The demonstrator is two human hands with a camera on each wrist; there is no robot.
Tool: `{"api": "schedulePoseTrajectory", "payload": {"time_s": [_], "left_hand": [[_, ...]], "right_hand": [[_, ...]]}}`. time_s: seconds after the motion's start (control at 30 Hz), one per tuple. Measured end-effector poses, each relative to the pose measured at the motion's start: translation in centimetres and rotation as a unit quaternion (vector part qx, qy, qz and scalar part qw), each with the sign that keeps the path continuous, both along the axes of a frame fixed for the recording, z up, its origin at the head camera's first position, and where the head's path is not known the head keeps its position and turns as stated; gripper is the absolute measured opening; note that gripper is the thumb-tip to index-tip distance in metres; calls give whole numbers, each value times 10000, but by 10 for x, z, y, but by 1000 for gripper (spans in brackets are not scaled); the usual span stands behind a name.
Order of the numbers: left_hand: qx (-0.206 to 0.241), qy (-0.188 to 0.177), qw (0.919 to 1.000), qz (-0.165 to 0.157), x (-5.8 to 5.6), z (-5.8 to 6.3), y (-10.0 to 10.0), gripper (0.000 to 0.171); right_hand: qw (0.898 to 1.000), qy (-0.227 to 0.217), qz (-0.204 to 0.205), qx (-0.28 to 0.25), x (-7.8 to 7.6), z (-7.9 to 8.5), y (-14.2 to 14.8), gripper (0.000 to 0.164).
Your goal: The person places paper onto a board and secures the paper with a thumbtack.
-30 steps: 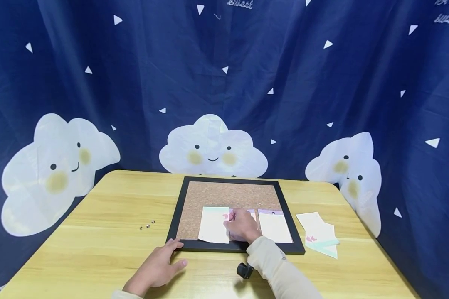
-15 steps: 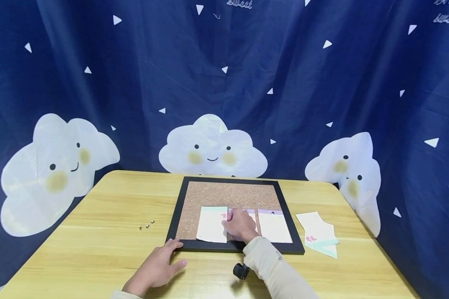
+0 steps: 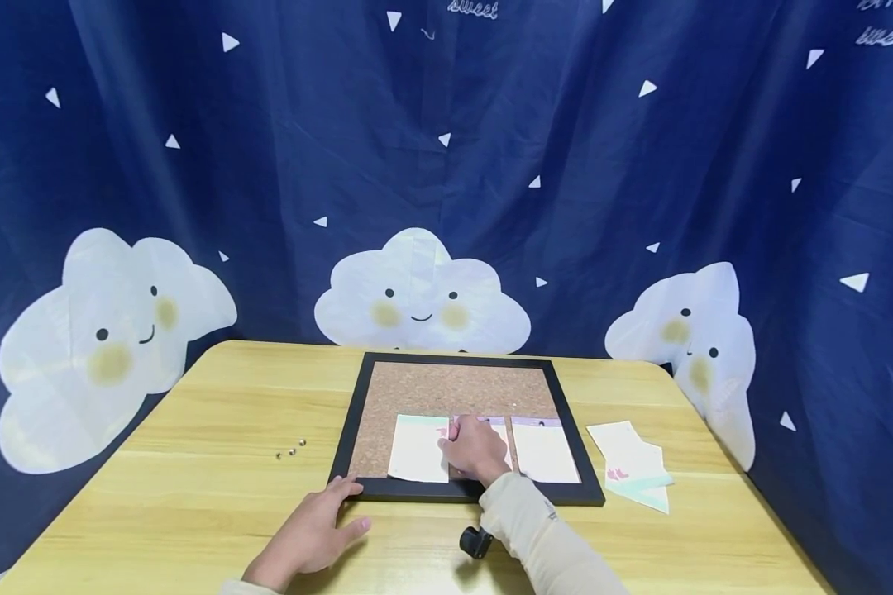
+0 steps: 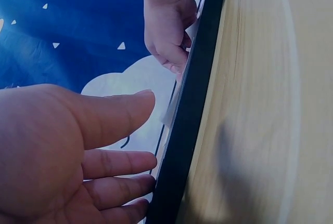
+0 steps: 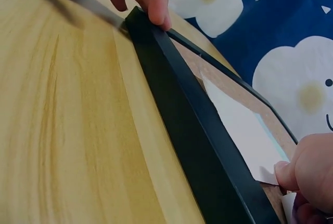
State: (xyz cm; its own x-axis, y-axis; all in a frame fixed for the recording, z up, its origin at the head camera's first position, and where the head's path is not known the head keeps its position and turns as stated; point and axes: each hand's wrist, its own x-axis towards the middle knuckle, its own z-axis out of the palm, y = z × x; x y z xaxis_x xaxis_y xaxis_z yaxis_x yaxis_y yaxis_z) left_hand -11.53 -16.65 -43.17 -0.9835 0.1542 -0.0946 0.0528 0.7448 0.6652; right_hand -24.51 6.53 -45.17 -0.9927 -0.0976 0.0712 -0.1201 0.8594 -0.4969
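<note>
My right hand (image 3: 476, 449) is over the lower part of a black-framed cork board (image 3: 461, 384), pinching the right edge of a white note sheet (image 3: 419, 450) with a green top strip. Its thumb (image 5: 286, 174) lies on the sheet's edge in the right wrist view; the other fingers curl under and are partly hidden. Beneath this hand lies a purple-topped sheet (image 3: 500, 430), mostly covered. A second purple-topped sheet (image 3: 546, 453) with a dark pin at its top is to the right. With straight fingers, my left hand (image 3: 308, 529) rests on the frame's near left corner.
Several small metallic pins (image 3: 292, 451) lie on the wooden table (image 3: 193, 463) left of the board. Loose note sheets (image 3: 632, 463) overlap to its right. A black wrist camera (image 3: 475, 542) hangs under the right sleeve. Behind the table hangs a blue curtain (image 3: 387, 124) with clouds.
The green-topped sheet has slid slightly left across the cork with my right hand, widening its gap from the purple-topped sheet. My left hand has stayed at the frame corner.
</note>
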Motion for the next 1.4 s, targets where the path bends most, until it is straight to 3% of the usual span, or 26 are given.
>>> {"api": "schedulePoseTrajectory", "payload": {"time_s": [0.2, 0.4, 0.67, 1.4], "left_hand": [[8, -49, 10000, 10, -1, -1, 0, 50], [14, -37, 10000, -6, -1, -1, 0, 49], [25, 9, 10000, -19, 0, -2, 0, 48], [12, 53, 10000, 16, -1, -1, 0, 44]], "right_hand": [[9997, 122, 200, -50, 1, -1, -1, 9], [9997, 32, 258, 43, 0, -1, 1, 18], [9970, -235, 732, 34, 1, 1, 6, 40], [9959, -136, 886, 81, 2, 0, 6, 40]]}}
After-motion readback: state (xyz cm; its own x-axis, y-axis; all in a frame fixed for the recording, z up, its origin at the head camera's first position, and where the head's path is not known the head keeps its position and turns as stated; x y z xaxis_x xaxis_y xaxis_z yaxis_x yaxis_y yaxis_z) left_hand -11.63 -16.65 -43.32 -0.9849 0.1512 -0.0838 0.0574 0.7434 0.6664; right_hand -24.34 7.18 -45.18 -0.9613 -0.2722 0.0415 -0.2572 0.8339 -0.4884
